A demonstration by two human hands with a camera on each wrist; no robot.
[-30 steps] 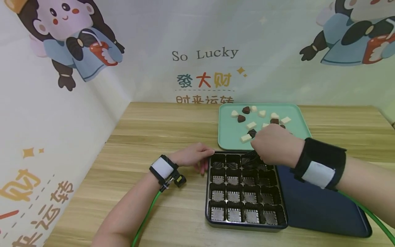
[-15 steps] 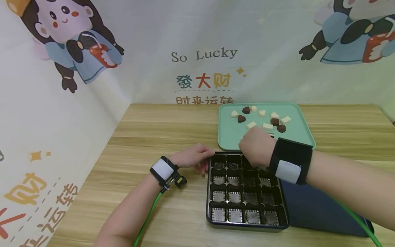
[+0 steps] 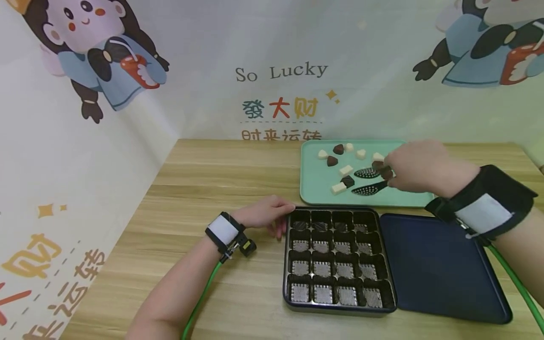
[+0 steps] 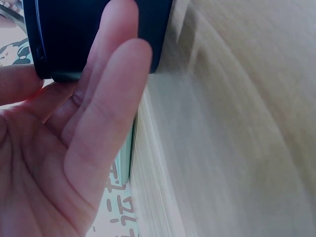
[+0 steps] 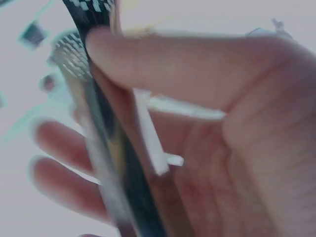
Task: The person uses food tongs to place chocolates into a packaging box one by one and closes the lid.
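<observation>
My left hand point(image 3: 263, 215) holds the back left corner of a dark divided box point(image 3: 340, 309), thumb at the rim and other fingers along its side. In the left wrist view those fingers point(image 4: 106, 108) lie against the dark wall. Three dark chocolates point(image 3: 319, 227) sit in the back row's left compartments. Over the mint-green tray point(image 3: 310, 191), my right hand point(image 3: 420, 167) grips tongs point(image 3: 369, 189) with black, white-dotted heads. The heads stand apart with nothing between them, beside a striped dark chocolate point(image 3: 347, 181) and a white bar point(image 3: 338, 189). Blurred tongs handles point(image 5: 131, 182) cross the right palm.
More white and dark chocolates point(image 3: 332, 161) lie scattered on the tray, some hidden behind the right hand. A navy lid point(image 3: 442, 269) lies right of the box on the wooden table point(image 3: 229, 174). Green cables point(image 3: 201, 300) run from both wrist straps. A printed cloth point(image 3: 204, 94) hangs behind.
My right hand has moved with the tongs from over the box's back row to the right over the tray. A dark chocolate now shows in the third back compartment. The left hand stays put.
</observation>
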